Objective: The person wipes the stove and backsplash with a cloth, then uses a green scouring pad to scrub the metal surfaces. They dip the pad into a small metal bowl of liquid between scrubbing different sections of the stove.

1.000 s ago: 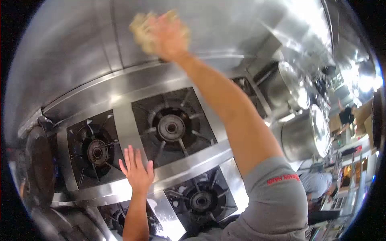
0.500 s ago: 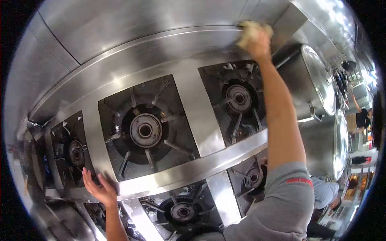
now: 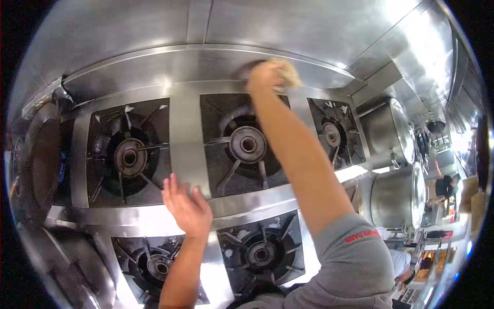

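My right hand [image 3: 266,75] is closed around a yellowish cloth [image 3: 289,73], slightly blurred, against the steel back ledge [image 3: 206,68] of the stove. It is behind the middle back burner [image 3: 247,144], with the arm stretched over the stove. My left hand [image 3: 189,208] lies at the steel rail [image 3: 247,202] between the back and front burners, its fingers spread and holding nothing. Close to that hand is the left back burner [image 3: 130,157], with its black grate. How firmly the palm presses on the rail cannot be made out.
Two large lidded steel pots [image 3: 396,198] stand at the right. Front burners [image 3: 261,253] lie nearest my body. A dark wok-like pan [image 3: 41,159] leans at the left. Another person [image 3: 445,186] is far off at the right. The steel wall [image 3: 288,26] rises behind the stove.
My right hand has slid the cloth leftward along the back ledge, from the far right end. My view has shifted; my left hand stays at about the same spot on the rail.
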Demonstrator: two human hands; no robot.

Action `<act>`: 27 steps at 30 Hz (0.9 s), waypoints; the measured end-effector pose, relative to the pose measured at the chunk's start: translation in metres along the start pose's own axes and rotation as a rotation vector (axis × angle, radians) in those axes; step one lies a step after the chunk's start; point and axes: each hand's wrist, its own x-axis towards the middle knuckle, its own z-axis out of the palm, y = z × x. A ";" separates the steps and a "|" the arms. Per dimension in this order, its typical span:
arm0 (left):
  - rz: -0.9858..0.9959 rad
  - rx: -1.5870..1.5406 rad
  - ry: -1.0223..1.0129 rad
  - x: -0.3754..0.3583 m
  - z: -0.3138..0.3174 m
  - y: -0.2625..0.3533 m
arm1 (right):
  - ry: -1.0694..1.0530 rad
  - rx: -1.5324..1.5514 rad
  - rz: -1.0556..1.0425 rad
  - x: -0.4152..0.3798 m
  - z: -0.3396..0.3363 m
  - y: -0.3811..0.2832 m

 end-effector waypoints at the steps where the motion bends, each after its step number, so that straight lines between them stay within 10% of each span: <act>1: -0.002 -0.008 -0.002 -0.001 0.000 -0.002 | 0.007 -0.004 -0.001 -0.051 -0.011 -0.019; 2: 0.007 -0.019 -0.019 -0.001 -0.001 -0.003 | -0.262 0.491 0.477 -0.090 -0.049 -0.040; 4: 0.040 -0.028 0.002 0.000 -0.001 -0.005 | -0.268 0.682 0.448 -0.163 -0.112 -0.055; 11: 0.055 -0.029 -0.065 -0.002 -0.007 -0.010 | -1.082 0.729 -0.125 -0.342 -0.252 -0.067; 12: 0.062 -0.042 -0.062 -0.002 -0.006 -0.011 | -1.185 0.768 -0.492 -0.352 -0.243 -0.070; 15: 0.044 -0.006 -0.013 0.003 -0.003 -0.005 | -0.844 1.349 -0.817 -0.345 -0.258 -0.030; 16: 0.051 0.016 -0.037 0.001 -0.003 -0.006 | -0.931 1.225 -0.953 -0.291 -0.281 -0.011; 18: 0.030 0.005 -0.038 0.001 -0.005 -0.005 | -0.378 0.893 -1.538 -0.199 -0.261 0.014; 21: 0.011 0.001 -0.059 0.004 -0.005 -0.006 | 0.159 0.955 -1.770 -0.051 -0.198 0.035; 24: 0.017 -0.037 -0.154 0.004 -0.005 -0.005 | 0.111 0.134 -1.848 0.019 -0.174 0.060; 27: 0.030 -0.098 -0.210 0.009 -0.006 -0.001 | 0.235 0.571 -2.030 -0.050 -0.147 0.009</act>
